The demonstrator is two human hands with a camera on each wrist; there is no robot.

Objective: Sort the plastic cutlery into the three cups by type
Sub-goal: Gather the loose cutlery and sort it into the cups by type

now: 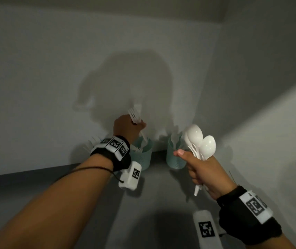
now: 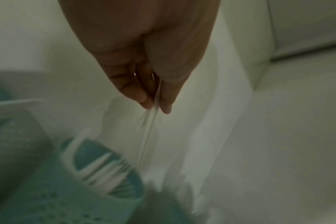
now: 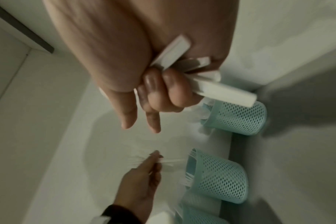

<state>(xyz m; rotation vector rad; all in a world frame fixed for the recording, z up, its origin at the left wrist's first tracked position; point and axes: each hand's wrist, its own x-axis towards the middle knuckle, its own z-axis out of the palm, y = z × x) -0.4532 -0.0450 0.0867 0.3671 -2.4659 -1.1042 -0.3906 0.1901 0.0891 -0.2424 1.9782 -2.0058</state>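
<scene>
My left hand (image 1: 134,125) pinches a few white plastic forks (image 1: 135,115), tines up, their handles slanting down over the middle teal mesh cup (image 1: 143,157), which holds forks. In the left wrist view the fingertips (image 2: 144,100) squeeze the fork handles (image 2: 150,121) above that cup (image 2: 54,203). My right hand (image 1: 190,162) grips a bunch of white spoons (image 1: 195,135), bowls up, in front of the right cup (image 1: 174,159). The spoon handles (image 3: 226,92) stick out of my fist in the right wrist view. The left cup is hidden behind my left wrist; only cutlery tips (image 1: 89,143) show.
The three cups (image 3: 238,119) (image 3: 219,174) (image 3: 194,216) stand in a row on a grey counter (image 1: 152,203), against a white wall (image 1: 53,87). Another white wall (image 1: 269,123) closes in on the right. My shadow falls on the back wall.
</scene>
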